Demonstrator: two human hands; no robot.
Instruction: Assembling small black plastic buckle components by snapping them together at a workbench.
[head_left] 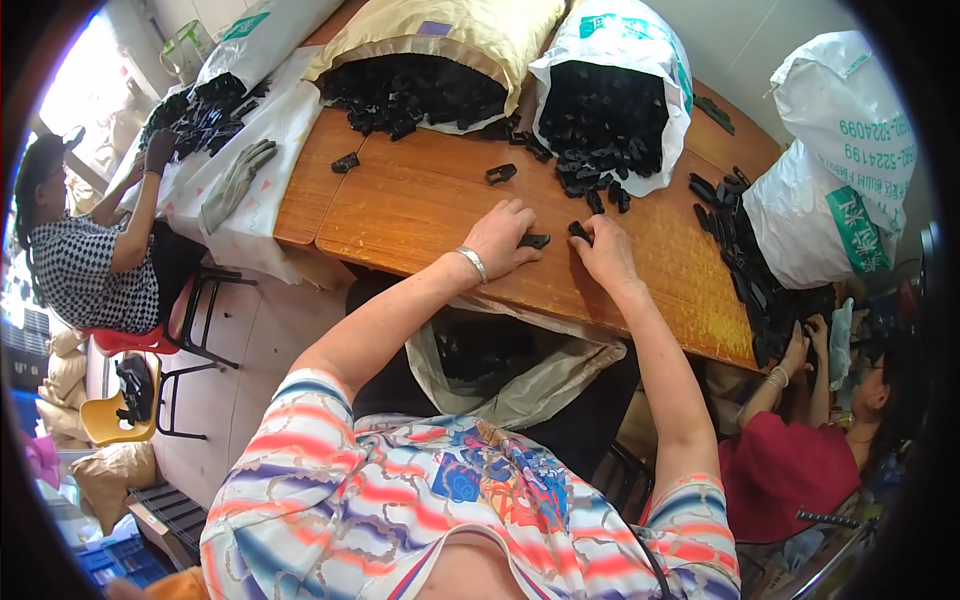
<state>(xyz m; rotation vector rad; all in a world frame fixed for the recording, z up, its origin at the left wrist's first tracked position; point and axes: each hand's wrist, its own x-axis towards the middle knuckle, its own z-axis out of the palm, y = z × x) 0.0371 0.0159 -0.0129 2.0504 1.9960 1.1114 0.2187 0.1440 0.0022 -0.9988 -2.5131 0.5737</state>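
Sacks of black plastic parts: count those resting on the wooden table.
4: a white sack far left, a yellow sack beside it, a white sack right of centre, another white sack at the right edge. Others may be hidden.

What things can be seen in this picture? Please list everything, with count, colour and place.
wooden table: one, brown, centre
sacks of black plastic parts: four, white or tan, table's far and right edges
loose plastic parts: many, black, scattered on table
grey gloves: a pair, on white cloth, left
open bag: one, tan, below the table edge
co-workers: two, seated left and right
left hand: bracelet on wrist, on a black part
right hand: on another black part
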